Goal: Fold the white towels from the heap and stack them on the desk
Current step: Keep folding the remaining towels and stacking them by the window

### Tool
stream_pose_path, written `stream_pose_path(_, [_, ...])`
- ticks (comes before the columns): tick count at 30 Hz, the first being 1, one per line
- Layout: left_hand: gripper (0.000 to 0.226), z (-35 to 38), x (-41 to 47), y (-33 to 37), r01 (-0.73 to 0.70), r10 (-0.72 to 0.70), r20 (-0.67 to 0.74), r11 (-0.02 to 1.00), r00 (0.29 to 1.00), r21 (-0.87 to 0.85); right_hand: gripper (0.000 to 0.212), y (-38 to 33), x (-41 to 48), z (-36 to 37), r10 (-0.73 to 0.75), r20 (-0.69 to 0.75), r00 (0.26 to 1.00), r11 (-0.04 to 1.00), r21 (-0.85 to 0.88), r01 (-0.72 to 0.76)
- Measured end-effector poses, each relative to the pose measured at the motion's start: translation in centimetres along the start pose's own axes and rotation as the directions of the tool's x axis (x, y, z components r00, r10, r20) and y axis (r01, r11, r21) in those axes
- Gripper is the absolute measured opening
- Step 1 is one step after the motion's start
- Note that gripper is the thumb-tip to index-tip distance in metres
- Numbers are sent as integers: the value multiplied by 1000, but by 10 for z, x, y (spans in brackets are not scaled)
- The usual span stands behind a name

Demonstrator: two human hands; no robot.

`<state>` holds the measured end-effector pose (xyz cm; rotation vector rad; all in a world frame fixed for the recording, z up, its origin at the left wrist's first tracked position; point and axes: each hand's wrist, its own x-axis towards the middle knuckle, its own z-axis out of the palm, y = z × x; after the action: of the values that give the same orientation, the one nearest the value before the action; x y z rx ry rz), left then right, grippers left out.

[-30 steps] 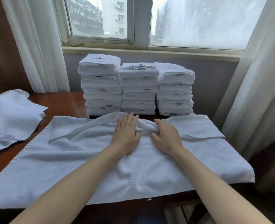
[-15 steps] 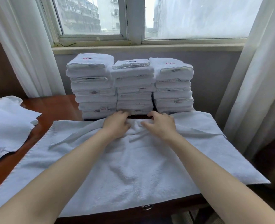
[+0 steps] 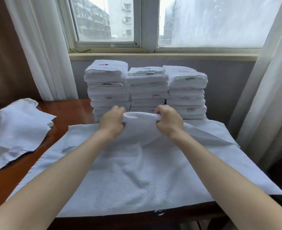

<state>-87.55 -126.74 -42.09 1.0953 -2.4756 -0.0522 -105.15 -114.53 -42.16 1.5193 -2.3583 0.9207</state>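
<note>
Across lower centre of frame, white towel spread over the counter, far edge raised before three folded towel stacks. Left grip and right grip both clamped on that raised edge, bunched fold between them.

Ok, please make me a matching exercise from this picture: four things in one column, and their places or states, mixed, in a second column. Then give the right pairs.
Column one
1. large towel
2. folded stacks
3. loose towels
4. right hand

Column two
A. three piles side by side at the back of the desk, below the window
B. grips the lifted far edge of the large towel
C. lie unfolded at the left of the desk
D. spread across the front of the desk

Pairs: 1-D, 2-A, 3-C, 4-B
</note>
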Motion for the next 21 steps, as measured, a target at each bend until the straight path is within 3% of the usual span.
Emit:
stream_pose_path(2, [22,-7,-5,-1,-47,45,-70,999,997,-27,25,-3,-5,-6,-10,-6,1000,1000,6,10])
stream_pose_path(5, [26,-16,-19,-2,-134,133,-26,990,991,-34,27,-4,-16,-18,-38,64,997,999,-8,38])
stream_pose_path(7, [36,-20,-34,-3,-211,207,95,977,974,35,26,-3,-30,-25,-38,184,982,999,-26,43])
stream_pose_path(9, [45,-24,-46,-2,-216,192,272,975,943,58,24,-2,-43,-29,-32,364,931,999,-12,39])
stream_pose_path(11, [62,-31,-58,3,-121,93,478,992,873,27,36,-5,-57,-32,-25,512,859,999,54,-3])
stream_pose_path(13, [79,-36,-66,8,-9,29,558,999,829,-39,47,-9,-67,-31,-14,525,851,992,112,-53])
stream_pose_path(15, [77,-37,-68,12,42,-29,501,999,865,-14,39,-13,-74,-29,-10,428,904,995,92,-33])
stream_pose_path(18, [29,-29,-73,16,-34,-49,297,963,954,269,12,-20,-84,-23,-13,296,955,1000,-8,16])
stream_pose_path(19, [20,-24,-76,17,-36,-53,275,950,960,310,16,-23,-87,-19,-16,290,957,999,-28,25])
stream_pose_path(21, [22,-12,-84,15,-23,-78,288,943,955,332,25,-27,-91,-8,-13,333,943,998,-57,34])
